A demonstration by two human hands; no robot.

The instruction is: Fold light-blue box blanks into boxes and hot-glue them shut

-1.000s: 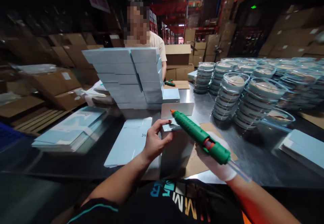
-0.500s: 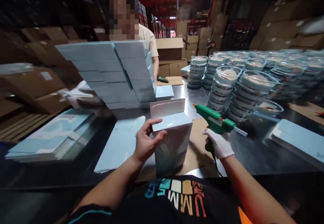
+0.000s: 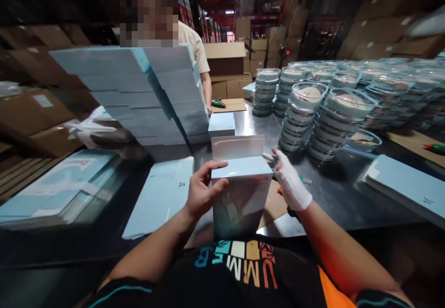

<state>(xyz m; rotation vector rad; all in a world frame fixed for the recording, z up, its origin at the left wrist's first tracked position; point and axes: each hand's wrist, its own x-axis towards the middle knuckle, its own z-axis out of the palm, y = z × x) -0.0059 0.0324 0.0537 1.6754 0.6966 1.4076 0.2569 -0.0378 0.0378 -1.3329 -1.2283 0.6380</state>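
1. The left hand (image 3: 201, 191), bare, gripped the upright pale blue box (image 3: 241, 196) at its top left corner, thumb on the near face and fingers curled over the top edge, much as it had half a second before.
2. The right hand (image 3: 290, 183), in a white glove, had let go of the green glue gun it held up half a second earlier; it now lay open with fingers spread, just beside the box's right top corner. Whether the fingertips touched the box could not be told.
3. The glue gun (image 3: 301, 178) was mostly hidden behind that hand; only a sliver of green and orange showed by the cardboard sheet (image 3: 274, 203) under the box.
4. The box stood on the metal table (image 3: 333, 196) right in front of the person, its white flap (image 3: 238, 146) still standing up behind the top.
5. A flat blue sheet (image 3: 163, 192) lay left of the box, and a tall leaning stack of blue boxes (image 3: 153, 94) rose behind it.
6. Stacks of clear round containers (image 3: 313, 113) stood to the right; a co-worker's arm (image 3: 207, 90) showed beyond the stack, near a second glue gun (image 3: 218, 104).
7. The view had shifted nearer and lower than before.
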